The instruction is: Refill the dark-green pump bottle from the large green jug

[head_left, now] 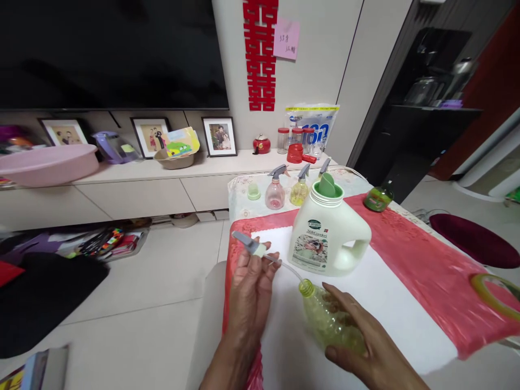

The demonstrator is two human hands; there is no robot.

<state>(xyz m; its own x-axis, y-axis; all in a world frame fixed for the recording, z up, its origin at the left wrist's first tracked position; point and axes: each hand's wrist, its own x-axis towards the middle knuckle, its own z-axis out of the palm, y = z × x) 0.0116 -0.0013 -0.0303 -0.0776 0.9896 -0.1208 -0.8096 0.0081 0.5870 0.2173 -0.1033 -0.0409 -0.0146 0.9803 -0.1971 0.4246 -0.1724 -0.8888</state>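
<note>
My left hand [255, 276] is closed on a grey and pale green spray nozzle [252, 246], with its thin clear tube slanting down to the right. The tube's tip is at the mouth of a yellow-green clear bottle [323, 314], which leans toward the left. My right hand [357, 330] is wrapped round the bottle's right side. Whether liquid is inside I cannot tell. Just beyond stands a large pale green detergent jug [325, 233] with a green spout [327, 185] in its uncapped neck. Both hands are above a white sheet [284, 336].
Behind the jug are a pink spray bottle [275, 194], a yellow spray bottle [299, 190] and a pale green cap [254, 191]. A dark green bottle [378, 198] stands on the red cloth [390, 227] at right. A tape roll [493, 295] is at the right edge.
</note>
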